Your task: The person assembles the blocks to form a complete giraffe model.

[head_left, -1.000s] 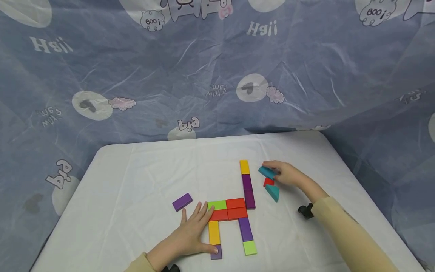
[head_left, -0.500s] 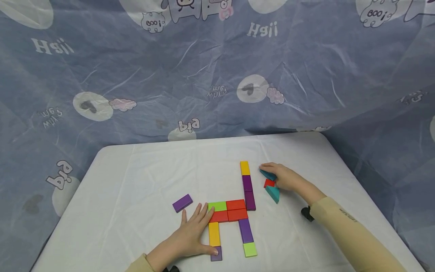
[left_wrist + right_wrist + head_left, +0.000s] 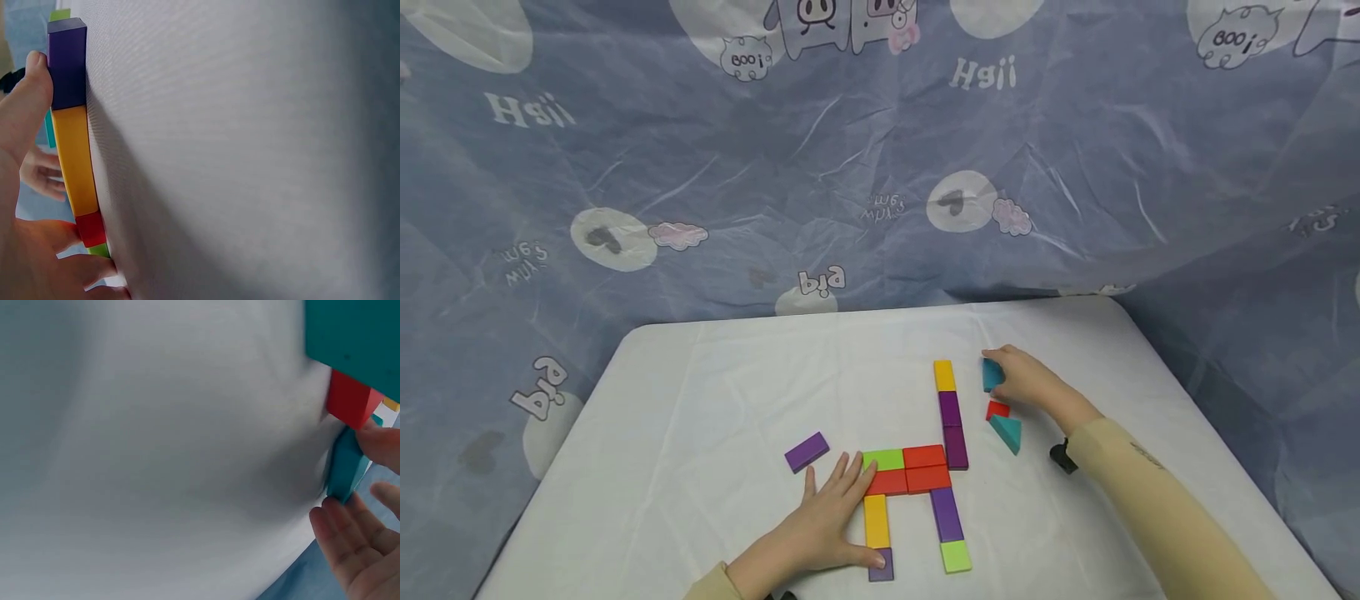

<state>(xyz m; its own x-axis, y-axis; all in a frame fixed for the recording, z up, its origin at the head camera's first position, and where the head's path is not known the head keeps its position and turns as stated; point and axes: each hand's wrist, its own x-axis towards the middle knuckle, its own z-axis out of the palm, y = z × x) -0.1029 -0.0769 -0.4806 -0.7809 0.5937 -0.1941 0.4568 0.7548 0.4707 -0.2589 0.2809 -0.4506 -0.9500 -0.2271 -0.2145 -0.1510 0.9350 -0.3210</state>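
My left hand (image 3: pixel 823 525) lies spread over the left side of a flat figure of coloured blocks. Its fingertips rest at the green block (image 3: pixel 883 460) and the red block (image 3: pixel 887 482); its thumb touches the small purple block (image 3: pixel 882 565) below the yellow block (image 3: pixel 76 162). Over at the right, my right hand (image 3: pixel 1032 385) pinches a teal block (image 3: pixel 345 465) between thumb and fingers, partly hidden by the hand in the head view. Just below it are a small red block (image 3: pixel 997 410) and a teal triangular block (image 3: pixel 1008 433).
A column of one yellow block (image 3: pixel 944 376) and two dark purple blocks (image 3: pixel 952 429) rises from the figure's right end. A loose purple block (image 3: pixel 807 452) lies left of the figure. The white-covered table (image 3: pixel 722 400) ends at a blue printed curtain (image 3: pixel 850 150).
My right hand has turned the teal block from slanted to nearly upright and drawn it apart from the red block. My left hand stays in place on the figure.
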